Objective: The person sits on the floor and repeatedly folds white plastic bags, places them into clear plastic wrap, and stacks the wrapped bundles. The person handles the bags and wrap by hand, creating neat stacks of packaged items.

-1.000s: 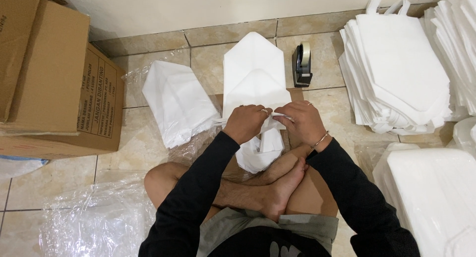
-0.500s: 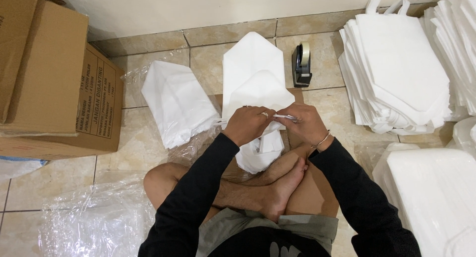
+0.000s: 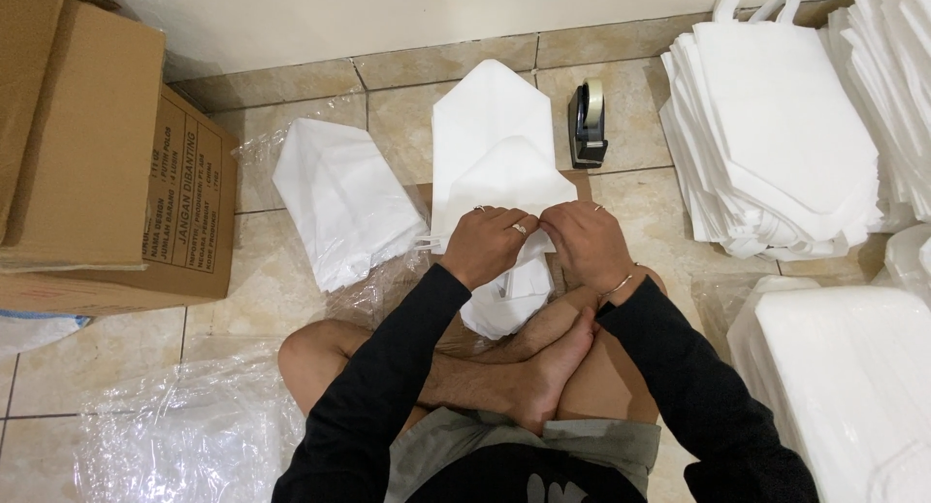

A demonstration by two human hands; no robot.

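Observation:
I sit cross-legged on a tiled floor. My left hand (image 3: 488,242) and my right hand (image 3: 584,241) meet fingertip to fingertip over a folded white fabric bag (image 3: 504,173) that lies in front of my shins, its top folded to a point. Both hands pinch the bag's lower part near its middle. The bag's bottom end (image 3: 504,304) droops toward my feet. A thin white handle loop (image 3: 424,243) pokes out at the left of my left hand.
A black tape dispenser (image 3: 588,125) stands just beyond the bag. Tall stacks of white bags (image 3: 776,144) fill the right side, more at the lower right (image 3: 844,377). A plastic-wrapped white bundle (image 3: 339,197) and cardboard boxes (image 3: 107,163) lie left. Crumpled clear plastic (image 3: 184,435) at lower left.
My hands have shifted slightly on the bag and drawn closer together, fingertips now touching over its middle. The bag stays in place.

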